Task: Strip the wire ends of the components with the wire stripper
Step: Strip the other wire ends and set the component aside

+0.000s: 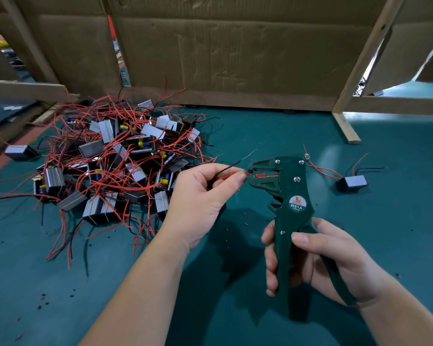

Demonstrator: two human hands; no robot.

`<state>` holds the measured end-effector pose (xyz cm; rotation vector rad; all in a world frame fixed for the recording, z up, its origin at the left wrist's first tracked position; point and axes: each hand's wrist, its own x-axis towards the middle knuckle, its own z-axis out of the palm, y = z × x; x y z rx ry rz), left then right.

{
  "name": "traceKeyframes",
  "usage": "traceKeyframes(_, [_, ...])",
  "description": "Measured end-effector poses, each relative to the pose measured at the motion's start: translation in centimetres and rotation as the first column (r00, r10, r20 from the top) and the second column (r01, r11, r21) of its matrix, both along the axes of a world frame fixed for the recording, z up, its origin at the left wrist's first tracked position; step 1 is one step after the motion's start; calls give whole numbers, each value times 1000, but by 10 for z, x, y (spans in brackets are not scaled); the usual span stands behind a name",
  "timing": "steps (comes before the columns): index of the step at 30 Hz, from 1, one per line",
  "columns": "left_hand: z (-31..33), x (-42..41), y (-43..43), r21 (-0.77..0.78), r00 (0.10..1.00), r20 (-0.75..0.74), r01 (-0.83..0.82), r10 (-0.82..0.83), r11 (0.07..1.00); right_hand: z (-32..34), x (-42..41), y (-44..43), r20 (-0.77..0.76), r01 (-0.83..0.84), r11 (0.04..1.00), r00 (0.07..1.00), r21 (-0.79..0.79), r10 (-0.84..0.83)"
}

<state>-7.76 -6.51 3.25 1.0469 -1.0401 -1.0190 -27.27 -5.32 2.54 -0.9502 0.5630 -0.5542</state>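
At the far left a single component (20, 152) – a small block with a grey face – sits apart on the teal counter (260, 128), and black and red bits of insulation (43, 299) are scattered lower down near the front edge. Just to its right lies the pile of components (110, 166), many such blocks tangled in long red and black wires, heaped against the base of a cardboard wall (235, 51). The left hand (205, 196) hovers at the pile's right side, fingers curled, thumb and forefinger pinching a red wire (226, 176) whose end reaches into the head of the wire stripper (289, 196). A black wire (229, 168) also comes out of that pinch and slants up past the tool's head, ending in bare, frayed strands. The stripper is green, held upright above the counter with its head turned left toward the wire; its two handles stand apart, not squeezed together. The right hand (323, 260) grips those handles – fingers wrapped round the straight one, thumb laid across the front, the other handle running along the palm. Further right another component (351, 183) rests alone on the counter with its red and black wires trailing, and a wooden post (360, 71) rises behind it.
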Motion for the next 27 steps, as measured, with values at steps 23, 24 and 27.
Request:
traceKeyframes(23, [-15,2,-7,-32,945,269,-187,189,982,-3,11,2,-10,165,975,986,146,-165])
traceKeyframes(24, [-13,3,-7,-32,954,228,-191,193,981,-3,11,1,38,155,973,986,169,-164])
traceKeyframes(27, [-7,2,-5,-17,985,137,-105,106,994,-3,8,-5,112,188,963,971,191,-212])
